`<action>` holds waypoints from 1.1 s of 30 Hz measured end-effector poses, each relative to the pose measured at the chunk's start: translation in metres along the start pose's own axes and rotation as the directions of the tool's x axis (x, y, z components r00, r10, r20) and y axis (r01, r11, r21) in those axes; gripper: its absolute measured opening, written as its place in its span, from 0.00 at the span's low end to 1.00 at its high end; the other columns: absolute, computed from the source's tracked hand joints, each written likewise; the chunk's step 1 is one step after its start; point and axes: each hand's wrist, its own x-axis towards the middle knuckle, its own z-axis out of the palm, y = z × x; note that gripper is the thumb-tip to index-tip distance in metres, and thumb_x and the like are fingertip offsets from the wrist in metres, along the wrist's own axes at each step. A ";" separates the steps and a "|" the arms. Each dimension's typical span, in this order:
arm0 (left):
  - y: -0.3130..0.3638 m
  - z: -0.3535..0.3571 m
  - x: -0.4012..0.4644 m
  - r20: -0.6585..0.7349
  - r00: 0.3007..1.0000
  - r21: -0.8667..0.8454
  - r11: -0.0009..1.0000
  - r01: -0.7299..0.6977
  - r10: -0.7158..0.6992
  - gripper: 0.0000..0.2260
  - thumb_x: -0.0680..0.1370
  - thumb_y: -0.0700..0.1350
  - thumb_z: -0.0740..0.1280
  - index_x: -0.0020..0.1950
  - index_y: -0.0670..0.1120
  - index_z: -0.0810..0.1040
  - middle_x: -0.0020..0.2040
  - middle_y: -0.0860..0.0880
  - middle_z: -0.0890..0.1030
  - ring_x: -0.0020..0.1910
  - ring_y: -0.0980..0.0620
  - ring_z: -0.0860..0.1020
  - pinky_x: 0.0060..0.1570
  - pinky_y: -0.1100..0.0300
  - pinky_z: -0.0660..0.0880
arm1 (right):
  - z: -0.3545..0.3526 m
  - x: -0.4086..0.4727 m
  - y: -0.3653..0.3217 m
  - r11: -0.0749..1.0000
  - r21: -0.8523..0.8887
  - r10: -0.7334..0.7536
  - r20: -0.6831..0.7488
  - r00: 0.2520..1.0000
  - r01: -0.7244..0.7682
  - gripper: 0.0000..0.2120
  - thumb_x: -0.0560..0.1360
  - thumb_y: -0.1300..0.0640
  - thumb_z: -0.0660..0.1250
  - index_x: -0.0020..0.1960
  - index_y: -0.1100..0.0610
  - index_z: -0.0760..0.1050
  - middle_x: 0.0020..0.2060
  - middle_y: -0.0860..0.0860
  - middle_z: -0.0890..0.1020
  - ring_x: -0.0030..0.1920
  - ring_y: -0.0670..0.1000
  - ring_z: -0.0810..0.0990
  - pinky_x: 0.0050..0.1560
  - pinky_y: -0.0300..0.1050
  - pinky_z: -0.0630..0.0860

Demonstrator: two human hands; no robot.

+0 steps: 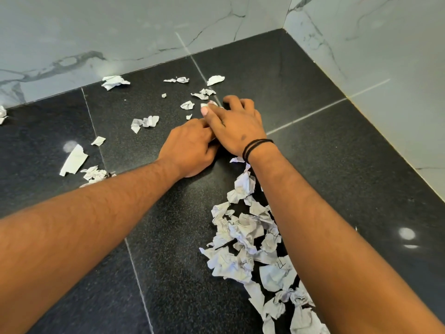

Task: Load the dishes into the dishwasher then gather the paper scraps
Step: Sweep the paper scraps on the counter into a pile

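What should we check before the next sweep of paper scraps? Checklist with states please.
1. Right hand on a scrap: ok, thumb and fingers press one near the grout line.
2. Left hand contents: cannot tell, fingers curled and hidden.
3. Gathered pile beside right forearm: ok, lying in a long trail.
4. Loose scraps left: not ok, torn strip and crumpled piece by the wall remain.
5. Black countertop right of hands free of scraps: ok.

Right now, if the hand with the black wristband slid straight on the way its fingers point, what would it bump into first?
The right hand points up and left across the counter. First in line seem to be the small scraps just past its fingers; beyond them, the marble wall. Depth is hard to judge.
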 end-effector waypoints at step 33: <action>-0.004 0.003 -0.001 -0.026 0.999 -0.023 0.999 -0.022 0.022 0.13 0.83 0.55 0.57 0.65 0.58 0.75 0.47 0.53 0.76 0.49 0.50 0.76 0.44 0.51 0.76 | -0.025 0.000 0.038 0.870 0.487 0.177 -0.150 0.973 -0.083 0.18 0.83 0.54 0.58 0.70 0.54 0.75 0.72 0.53 0.74 0.74 0.55 0.68 0.75 0.50 0.62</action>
